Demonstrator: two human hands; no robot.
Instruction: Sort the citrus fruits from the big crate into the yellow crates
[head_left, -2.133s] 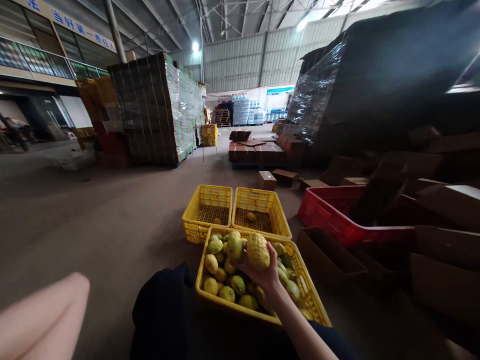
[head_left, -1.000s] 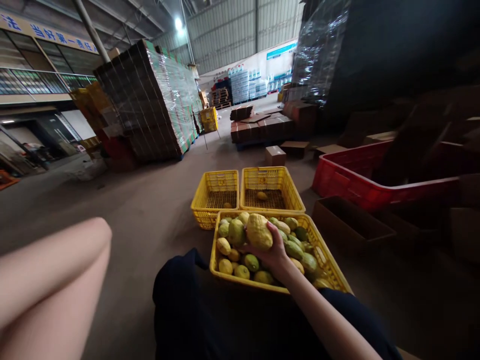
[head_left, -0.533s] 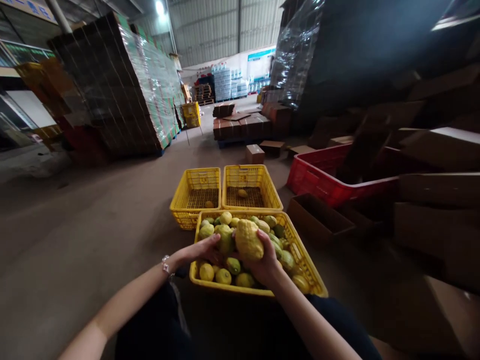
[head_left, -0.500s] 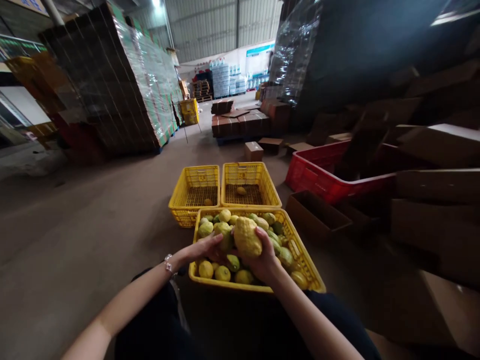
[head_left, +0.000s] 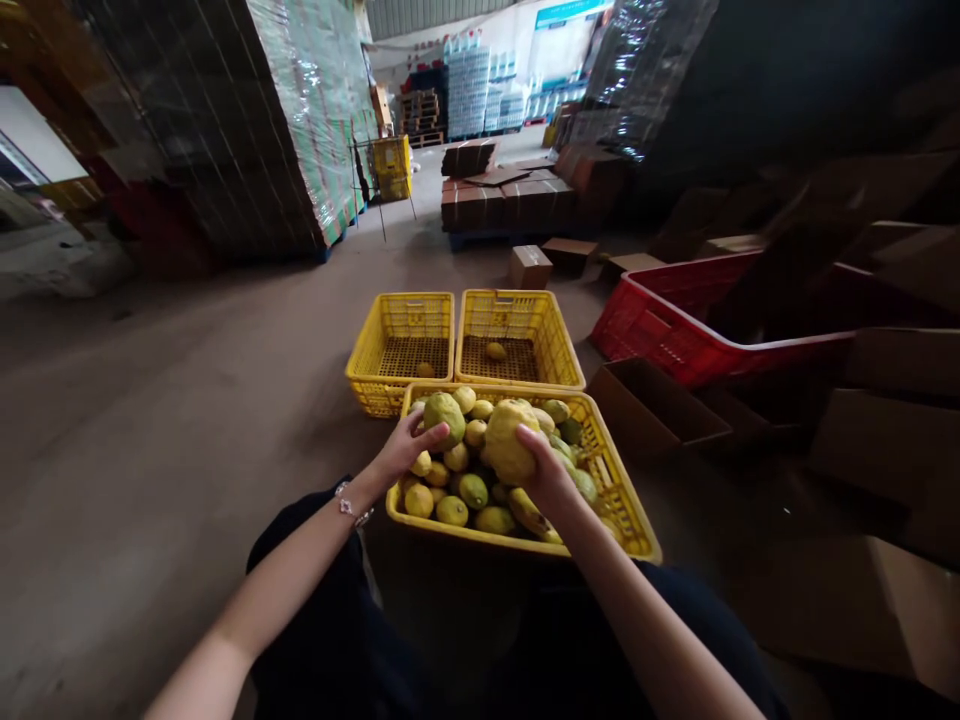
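My right hand point(head_left: 546, 470) is closed around a large, lumpy yellow citrus fruit point(head_left: 507, 440), thumb on its near side. A greener, rough-skinned citrus fruit point(head_left: 444, 416) sits in the grip of my left hand point(head_left: 401, 450). Both fruits are over the near yellow crate point(head_left: 616, 480), which is filled with several yellow and green citrus fruits point(head_left: 452, 510) of mixed sizes. Behind it stand two more yellow crates, a left one point(head_left: 364, 385) and a right one point(head_left: 562, 345). One small fruit point(head_left: 495, 351) lies in the right crate, another point(head_left: 425, 370) in the left.
To the right are an open cardboard box point(head_left: 660, 420), a red crate point(head_left: 667, 340) and piled cardboard. A small closed carton point(head_left: 530, 267) and a pallet of flat cardboard point(head_left: 510, 205) stand farther back. A wrapped stack point(head_left: 307, 110) rises at left.
My hands have moved apart, each with its fruit; the left one has lifted its greener fruit up and left. The camera view has tilted down.
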